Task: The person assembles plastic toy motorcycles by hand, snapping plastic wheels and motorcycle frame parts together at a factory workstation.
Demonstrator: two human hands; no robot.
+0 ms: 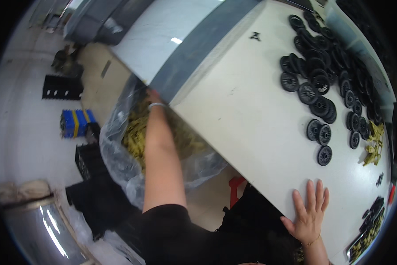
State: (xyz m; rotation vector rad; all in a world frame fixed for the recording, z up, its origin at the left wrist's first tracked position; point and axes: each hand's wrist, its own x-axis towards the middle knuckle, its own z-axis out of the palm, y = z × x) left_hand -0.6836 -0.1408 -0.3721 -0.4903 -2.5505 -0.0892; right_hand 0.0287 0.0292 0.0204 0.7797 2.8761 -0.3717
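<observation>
My left arm reaches down over a clear plastic bag (114, 128) full of small yellow-green parts (136, 132). My left hand (152, 95) is at the bag's far side, close to the table's edge; its fingers are blurred and mostly hidden, so what they hold does not show. On the white table (251, 128) my right hand (310, 212) lies flat, fingers spread, holding nothing. Beyond it, many black spoked wheels (317, 84) lie spread and heaped. A cluster of yellow parts (374, 143) sits to their right.
A grey strip (203, 44) crosses the table. One small black piece (255, 36) lies near it. Along the right stands a pale bin (361, 35); a tray of yellow and black parts (366, 238) is at the lower right. Black crates (90, 161) and a blue bundle (77, 123) stand left.
</observation>
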